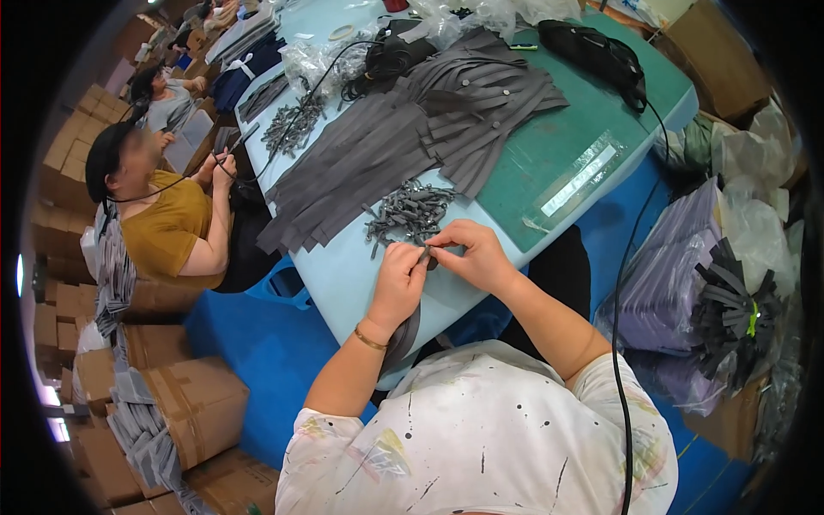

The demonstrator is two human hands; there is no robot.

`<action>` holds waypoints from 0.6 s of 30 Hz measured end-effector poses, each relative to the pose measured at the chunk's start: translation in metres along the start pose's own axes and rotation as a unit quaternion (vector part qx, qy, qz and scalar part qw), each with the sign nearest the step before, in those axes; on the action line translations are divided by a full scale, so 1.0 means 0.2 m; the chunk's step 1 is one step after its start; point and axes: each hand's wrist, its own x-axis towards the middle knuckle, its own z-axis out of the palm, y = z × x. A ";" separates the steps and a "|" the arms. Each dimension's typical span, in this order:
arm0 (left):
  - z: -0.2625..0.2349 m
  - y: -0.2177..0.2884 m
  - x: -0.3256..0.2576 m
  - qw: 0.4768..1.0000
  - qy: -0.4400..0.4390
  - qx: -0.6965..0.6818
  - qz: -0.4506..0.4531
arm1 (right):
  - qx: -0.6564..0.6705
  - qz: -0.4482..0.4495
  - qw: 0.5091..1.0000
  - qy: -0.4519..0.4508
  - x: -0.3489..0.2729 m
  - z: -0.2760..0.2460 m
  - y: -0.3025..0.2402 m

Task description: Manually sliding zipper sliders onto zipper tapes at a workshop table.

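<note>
Fingertips of both hands meet on one thin dark grey fabric strip [426, 252]: left hand [400, 279] pinched shut on its near end, right hand [470, 254] pinched on the far end, just above the pale blue table edge [343, 283]. Best kept taut and close to the tabletop, grip short. Pile of small grey finished pieces [410, 212] lies just beyond; long grey strips [378, 154] fan out further back; the strip's tail hangs off the edge.

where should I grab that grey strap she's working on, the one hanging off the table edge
Probably by the grey strap top end, pinched flat from both sides, as the left hand and right hand do. It is thin, flat and limp, and its tail hangs off the table.
</note>
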 end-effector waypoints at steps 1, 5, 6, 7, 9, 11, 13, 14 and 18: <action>0.00 0.00 0.00 1.000 0.003 0.002 0.003 | 0.000 0.001 1.000 0.002 0.00 0.00 0.00; 0.00 0.00 0.00 1.000 0.010 -0.009 -0.008 | 0.015 -0.014 1.000 -0.020 0.00 0.00 0.00; 0.00 0.00 0.00 1.000 0.011 -0.009 -0.007 | 0.038 0.006 0.999 -0.024 0.00 0.00 0.00; -0.01 0.00 0.00 1.000 -0.002 -0.014 -0.026 | 0.037 0.005 0.999 -0.024 0.00 -0.01 0.00; -0.01 -0.01 0.00 0.999 -0.014 -0.019 -0.044 | 0.057 0.034 0.997 -0.029 0.01 -0.01 0.00; -0.01 -0.01 -0.01 0.996 -0.004 -0.060 -0.061 | 0.069 0.046 0.996 -0.029 0.01 -0.01 0.01; -0.02 -0.01 0.00 0.997 -0.011 -0.062 -0.049 | 0.082 0.058 0.994 -0.031 0.01 -0.01 0.00; -0.02 -0.01 0.00 0.997 -0.020 -0.065 -0.038 | 0.075 0.055 0.995 -0.030 0.01 -0.01 0.00; 0.00 0.00 0.01 0.998 -0.005 -0.052 -0.032 | 0.080 0.078 0.993 -0.036 0.02 -0.01 0.00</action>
